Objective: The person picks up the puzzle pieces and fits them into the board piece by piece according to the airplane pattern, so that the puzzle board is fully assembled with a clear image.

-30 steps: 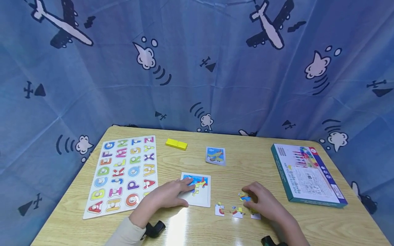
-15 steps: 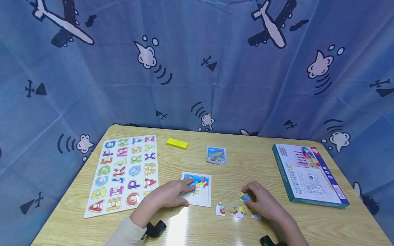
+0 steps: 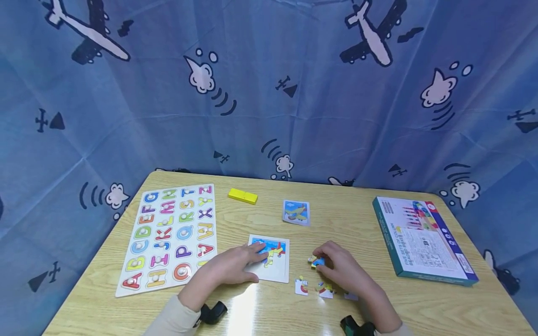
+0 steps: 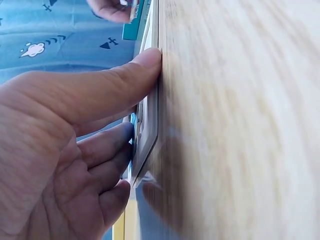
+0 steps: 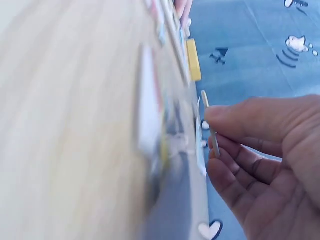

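Head view: your left hand (image 3: 235,266) lies palm-down, fingers spread over the left part of the puzzle board (image 3: 277,274); that grip is unclosed, clasps nothing, and probably just stops the board sliding. Board's far part shows blue, red and yellow picture; near part is bare white. Your right hand (image 3: 343,269), right of the board, has its grip narrowed to a pinch on a puzzle piece (image 3: 318,262), apart from the board. Picture side seems up, pinched by its edges, presumably so you can read it. Left loose piece (image 3: 301,286), middle loose piece (image 3: 325,291) and right loose piece (image 3: 350,296), partly hidden by your hand, sit in a near-side row on the bench (image 3: 286,317), handy for that hand. Picture card (image 3: 296,213) lies beyond the board, likely for reference. Alphabet board (image 3: 170,275) left, yellow block (image 3: 243,196) far, box (image 3: 424,242) right: out of your way, seemingly.

Left wrist view: your thumb is at the board's edge, fingers against its face; pressing, no wrap.

Right wrist view: piece edge-on between thumb and fingers, looks raised off the bench, small gap matching its size. Loose pieces blurred, can't read them.
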Demonstrator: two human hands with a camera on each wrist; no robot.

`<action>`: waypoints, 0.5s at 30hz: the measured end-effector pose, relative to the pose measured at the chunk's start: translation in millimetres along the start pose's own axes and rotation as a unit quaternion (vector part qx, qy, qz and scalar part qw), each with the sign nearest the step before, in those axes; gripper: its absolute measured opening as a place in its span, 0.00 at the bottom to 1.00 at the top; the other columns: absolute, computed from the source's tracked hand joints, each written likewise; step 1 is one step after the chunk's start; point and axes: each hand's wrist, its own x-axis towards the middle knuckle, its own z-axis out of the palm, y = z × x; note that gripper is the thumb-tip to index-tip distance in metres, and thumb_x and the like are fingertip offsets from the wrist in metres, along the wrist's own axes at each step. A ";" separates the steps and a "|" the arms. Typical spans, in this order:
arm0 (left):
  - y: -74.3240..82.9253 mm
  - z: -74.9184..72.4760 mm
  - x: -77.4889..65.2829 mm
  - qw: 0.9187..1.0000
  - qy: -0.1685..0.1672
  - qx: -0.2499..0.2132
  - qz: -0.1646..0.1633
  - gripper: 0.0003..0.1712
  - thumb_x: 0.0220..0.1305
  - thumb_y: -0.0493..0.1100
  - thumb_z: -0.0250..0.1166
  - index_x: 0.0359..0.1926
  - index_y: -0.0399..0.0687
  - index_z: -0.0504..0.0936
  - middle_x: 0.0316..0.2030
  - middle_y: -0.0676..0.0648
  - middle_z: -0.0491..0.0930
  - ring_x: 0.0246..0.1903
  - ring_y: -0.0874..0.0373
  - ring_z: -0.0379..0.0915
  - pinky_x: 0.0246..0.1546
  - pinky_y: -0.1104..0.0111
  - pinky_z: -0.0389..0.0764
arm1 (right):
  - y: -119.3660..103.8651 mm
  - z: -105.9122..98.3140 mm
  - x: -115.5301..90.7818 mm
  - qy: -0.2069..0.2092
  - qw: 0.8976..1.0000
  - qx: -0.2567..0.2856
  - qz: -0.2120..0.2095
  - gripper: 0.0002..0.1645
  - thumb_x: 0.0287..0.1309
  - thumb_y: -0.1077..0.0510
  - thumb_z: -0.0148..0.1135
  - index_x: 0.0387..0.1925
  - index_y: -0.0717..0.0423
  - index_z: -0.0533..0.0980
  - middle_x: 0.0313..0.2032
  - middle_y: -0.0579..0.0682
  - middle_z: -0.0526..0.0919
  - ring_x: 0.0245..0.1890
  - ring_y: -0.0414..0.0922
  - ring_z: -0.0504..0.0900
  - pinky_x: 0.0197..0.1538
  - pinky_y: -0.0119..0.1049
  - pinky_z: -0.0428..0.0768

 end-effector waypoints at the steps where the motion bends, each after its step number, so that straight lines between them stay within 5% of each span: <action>1: 0.2 0.1 0.0 1.000 0.000 0.002 0.001 0.36 0.58 0.55 0.67 0.66 0.55 0.69 0.70 0.50 0.59 0.68 0.44 0.57 0.67 0.54 0.64 | -3.8 0.9 2.2 -0.001 1.000 0.003 0.000 0.12 0.53 0.62 0.66 0.41 0.51 0.78 0.39 0.41 0.77 0.38 0.37 0.76 0.42 0.32 0.80; 7: -0.2 0.6 -0.1 1.000 0.003 0.007 0.006 0.36 0.58 0.56 0.66 0.66 0.55 0.69 0.70 0.49 0.59 0.68 0.43 0.57 0.67 0.55 0.64 | -26.4 8.2 15.9 -0.007 0.999 0.032 -0.008 0.12 0.54 0.62 0.65 0.43 0.53 0.78 0.41 0.42 0.77 0.42 0.39 0.77 0.46 0.35 0.81; 15: -2.2 0.8 1.1 1.000 0.008 -0.006 0.014 0.36 0.57 0.55 0.67 0.66 0.52 0.70 0.70 0.48 0.60 0.69 0.50 0.56 0.68 0.56 0.63 | -46.2 28.1 32.0 -0.041 0.997 0.006 -0.067 0.13 0.56 0.61 0.65 0.45 0.55 0.79 0.42 0.44 0.77 0.39 0.39 0.74 0.43 0.34 0.78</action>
